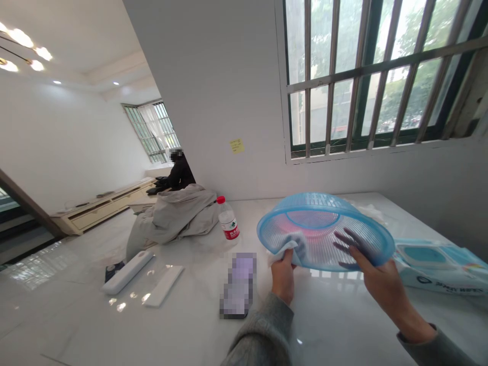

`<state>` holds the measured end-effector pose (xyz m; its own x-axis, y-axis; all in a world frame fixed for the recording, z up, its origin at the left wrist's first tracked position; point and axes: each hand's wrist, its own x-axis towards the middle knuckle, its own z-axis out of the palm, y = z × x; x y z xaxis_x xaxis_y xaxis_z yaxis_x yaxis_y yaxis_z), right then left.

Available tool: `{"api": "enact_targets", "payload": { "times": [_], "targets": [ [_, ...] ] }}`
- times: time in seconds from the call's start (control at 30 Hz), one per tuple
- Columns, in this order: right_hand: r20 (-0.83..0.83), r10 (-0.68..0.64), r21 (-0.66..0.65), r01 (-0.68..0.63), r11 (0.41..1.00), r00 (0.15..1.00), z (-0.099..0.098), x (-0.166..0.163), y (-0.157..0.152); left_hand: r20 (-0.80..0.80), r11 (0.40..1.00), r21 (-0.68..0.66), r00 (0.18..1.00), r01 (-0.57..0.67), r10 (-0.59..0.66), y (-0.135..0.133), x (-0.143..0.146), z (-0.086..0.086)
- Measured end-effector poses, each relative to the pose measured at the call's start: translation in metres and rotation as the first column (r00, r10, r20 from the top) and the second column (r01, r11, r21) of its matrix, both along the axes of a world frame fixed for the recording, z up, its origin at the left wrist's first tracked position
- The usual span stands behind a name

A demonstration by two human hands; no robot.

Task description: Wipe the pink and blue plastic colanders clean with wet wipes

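A blue plastic basket (324, 204) with slotted sides is held tilted above the white table, its opening facing me. My right hand (385, 284) grips its right rim, thumb on the near side; the other fingers show as shadows through the wall. At the near left rim, my left hand (282, 279) pinches a white wipe (292, 244) against the basket. Part of the wipe lies over the inside of the rim. Something pinkish shows through the basket's base. To the right stands a blue and white pack of wipes (438, 267), close to my right hand.
On the table (198, 325) lie a phone (240, 284), a white flat piece (164, 285), a white long box (129, 272) and a grey cloth (179, 216). A red-capped bottle (227, 221) stands behind the phone. A person (179, 173) in black sits far left.
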<state>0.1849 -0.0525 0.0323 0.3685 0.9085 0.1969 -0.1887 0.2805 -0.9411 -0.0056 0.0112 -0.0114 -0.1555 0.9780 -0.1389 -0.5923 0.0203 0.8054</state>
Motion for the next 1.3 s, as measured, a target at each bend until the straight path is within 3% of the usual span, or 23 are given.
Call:
{"api": "enact_targets", "payload": {
  "times": [0.17, 0.4, 0.53, 0.63, 0.73, 0.97, 1.13, 1.3],
  "targets": [
    [-0.08, -0.058, -0.001, 0.058, 0.998, 0.995, 0.008, -0.012, -0.004, 0.062, 0.997, 0.009, 0.995, 0.072, -0.073, -0.008, 0.007, 0.005],
    [-0.303, 0.028, -0.014, -0.033, 0.999, 0.953, -0.005, -0.048, -0.005, 0.187, 0.979, 0.08, 0.962, 0.188, -0.2, -0.021, 0.02, 0.009],
    [-0.224, -0.013, -0.083, -0.006, 0.996, 0.974, -0.01, -0.036, 0.002, 0.158, 0.992, 0.021, 0.979, 0.126, -0.128, -0.014, 0.013, 0.009],
    [-0.144, -0.111, -0.002, 0.112, 0.994, 0.983, -0.006, -0.014, 0.004, 0.088, 0.999, -0.024, 0.996, 0.029, -0.027, -0.004, 0.005, 0.006],
    [-0.084, -0.165, 0.085, 0.172, 0.982, 0.983, 0.001, 0.001, 0.003, 0.036, 0.999, -0.016, 0.999, 0.034, -0.033, 0.001, 0.002, 0.001],
    [-0.124, -0.062, -0.049, 0.056, 0.997, 0.99, -0.001, -0.003, 0.002, 0.064, 0.997, -0.072, 0.997, 0.035, -0.031, -0.004, 0.008, 0.002],
    [-0.228, 0.023, -0.061, -0.038, 0.997, 0.973, -0.01, -0.016, 0.003, 0.192, 0.998, -0.044, 0.981, 0.048, -0.039, -0.004, 0.01, 0.008],
    [-0.353, 0.101, -0.08, -0.138, 0.987, 0.93, -0.021, -0.03, 0.005, 0.21, 0.995, -0.048, 0.975, 0.083, -0.071, -0.008, 0.013, 0.007]
  ]
}}
